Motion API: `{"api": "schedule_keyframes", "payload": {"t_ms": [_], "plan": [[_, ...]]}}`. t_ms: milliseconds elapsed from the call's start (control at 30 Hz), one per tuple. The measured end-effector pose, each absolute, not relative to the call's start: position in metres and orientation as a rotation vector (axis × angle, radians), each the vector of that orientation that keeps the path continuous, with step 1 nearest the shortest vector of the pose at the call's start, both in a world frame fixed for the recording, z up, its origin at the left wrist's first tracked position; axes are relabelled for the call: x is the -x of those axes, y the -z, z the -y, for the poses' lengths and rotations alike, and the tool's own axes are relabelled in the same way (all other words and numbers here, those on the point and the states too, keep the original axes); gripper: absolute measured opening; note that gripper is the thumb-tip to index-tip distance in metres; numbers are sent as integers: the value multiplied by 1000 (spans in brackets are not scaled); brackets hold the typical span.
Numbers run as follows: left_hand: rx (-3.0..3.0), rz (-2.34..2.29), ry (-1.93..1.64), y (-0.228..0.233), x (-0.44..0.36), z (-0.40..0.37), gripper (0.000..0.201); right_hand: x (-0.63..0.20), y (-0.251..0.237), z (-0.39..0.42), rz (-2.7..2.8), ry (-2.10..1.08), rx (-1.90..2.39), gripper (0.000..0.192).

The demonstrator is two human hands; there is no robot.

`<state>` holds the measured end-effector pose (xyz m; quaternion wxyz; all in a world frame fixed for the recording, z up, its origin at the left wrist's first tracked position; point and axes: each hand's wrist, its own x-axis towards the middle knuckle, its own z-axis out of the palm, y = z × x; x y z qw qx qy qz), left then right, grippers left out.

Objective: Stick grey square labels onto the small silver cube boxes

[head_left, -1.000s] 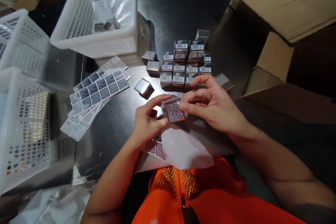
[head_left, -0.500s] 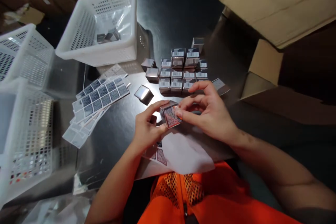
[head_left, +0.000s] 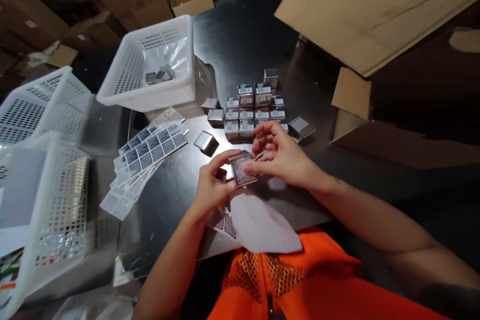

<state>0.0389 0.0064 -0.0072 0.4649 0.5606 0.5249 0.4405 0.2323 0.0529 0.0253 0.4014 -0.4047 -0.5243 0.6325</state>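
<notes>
My left hand [head_left: 216, 183] grips a small shiny box [head_left: 242, 169] between thumb and fingers, its printed face turned up towards me. On that face rests the thumb of my right hand [head_left: 275, 157], with the other fingers curled behind the box's edge. Just beyond stand several stacked small boxes with barcode labels [head_left: 246, 128]. To their left lie loose silver boxes [head_left: 206, 143]. Below my hands is a white backing sheet [head_left: 262, 225] beside a strip with dark printed labels [head_left: 227, 226].
Fanned label sheets [head_left: 150, 152] lie on the dark metal table [head_left: 157, 220] at left. A white basket [head_left: 146, 102] behind them holds a few silver boxes; more white baskets [head_left: 41, 200] stand far left. A large cardboard box [head_left: 375, 15] looms at right. One flat label piece [head_left: 301, 128] lies by the stack.
The camera view has tilted up a little. My right thumb has shifted from the printed face's right edge to lie flat on it; my left hand keeps its grip on the box.
</notes>
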Motion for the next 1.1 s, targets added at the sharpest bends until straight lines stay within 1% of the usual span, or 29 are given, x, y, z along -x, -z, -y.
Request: {"api": "schedule_keyframes", "payload": {"t_ms": [200, 400, 500, 600, 667, 700, 767, 867, 967, 1000, 1033, 1100], "plan": [[-1426, -1275, -1169, 3, -42, -8, 56, -231, -28, -50, 1328, -1637, 984, 71], [-1416, -1277, -1158, 0, -41, -10, 54, -233, -23, -53, 1344, -1716, 963, 72], [-1448, -1319, -1041, 0, -40, -8, 59, -232, -22, -53, 1434, -1717, 987, 67], [-1481, -1425, -904, 1, -38, -3, 75, -236, -29, -52, 1560, -1648, 937, 68], [-1491, -1531, -893, 2, -37, -3, 85, -249, -40, -52, 1631, -1468, 890, 69], [-1497, -1559, -902, 1, -36, -4, 85, -259, -47, -50, 1663, -1308, 898, 66], [-1513, -1588, -916, -1, -37, -4, 80, -287, -64, -42, 1683, -890, 991, 58], [-1528, -1617, -922, -7, -41, 1, 72, -345, -83, -28, 1603, -293, 1266, 45], [-1587, -1619, -888, -10, -45, 7, 68, -407, -88, -28, 1596, 124, 1709, 43], [-1608, -1612, -878, -10, -46, 9, 68, -425, -87, -32, 1636, 180, 1888, 43], [-1622, -1604, -871, -9, -47, 10, 67, -440, -85, -37, 1681, 167, 2041, 44], [-1626, -1590, -864, -7, -49, 10, 64, -462, -81, -48, 1801, -52, 2192, 42]]}}
